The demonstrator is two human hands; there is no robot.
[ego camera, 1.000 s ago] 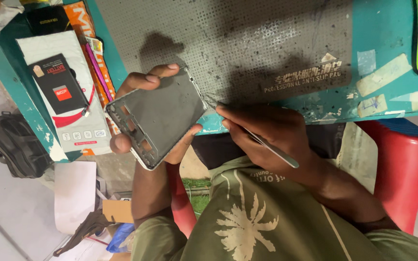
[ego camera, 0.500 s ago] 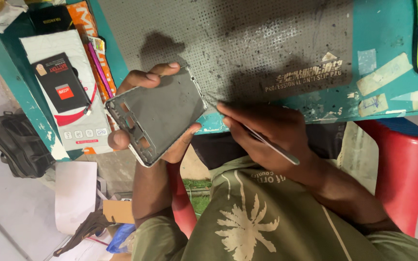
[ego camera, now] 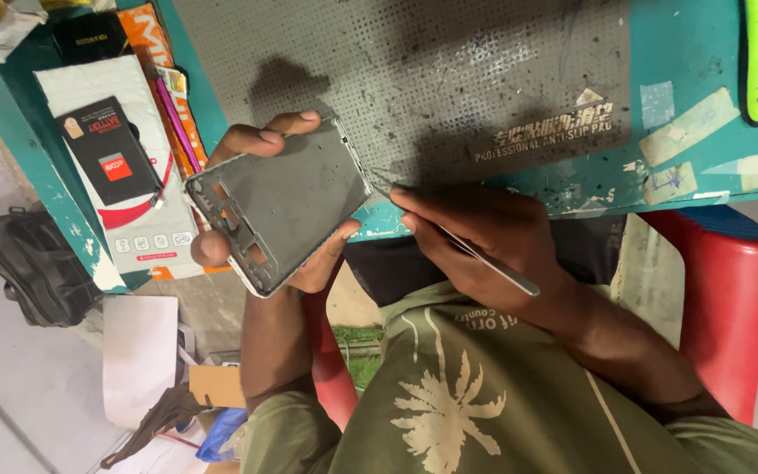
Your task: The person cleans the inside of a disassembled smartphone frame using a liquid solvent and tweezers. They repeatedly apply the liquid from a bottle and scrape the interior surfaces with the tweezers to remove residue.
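My left hand (ego camera: pixel 261 206) grips a grey opened phone frame (ego camera: pixel 278 206), tilted, with its bare inner side facing me, just over the near edge of the teal workbench (ego camera: pixel 660 53). My right hand (ego camera: pixel 480 233) holds thin metal tweezers (ego camera: pixel 458 239); their tips reach the phone frame's right edge. The tweezers' handle sticks out past my wrist toward my green shirt.
A grey perforated anti-slip mat (ego camera: pixel 449 70) covers the bench behind the phone. To the left lie a black battery (ego camera: pixel 109 151) on a white box (ego camera: pixel 120 224) and orange packets (ego camera: pixel 155 53). A green toothbrush (ego camera: pixel 756 61) lies at the far right. A red chair (ego camera: pixel 734 298) is under me; a dark bag (ego camera: pixel 32 268) sits on the floor.
The phone frame has tilted and shifted slightly in my left hand. My right hand with the tweezers stays at the frame's right edge.
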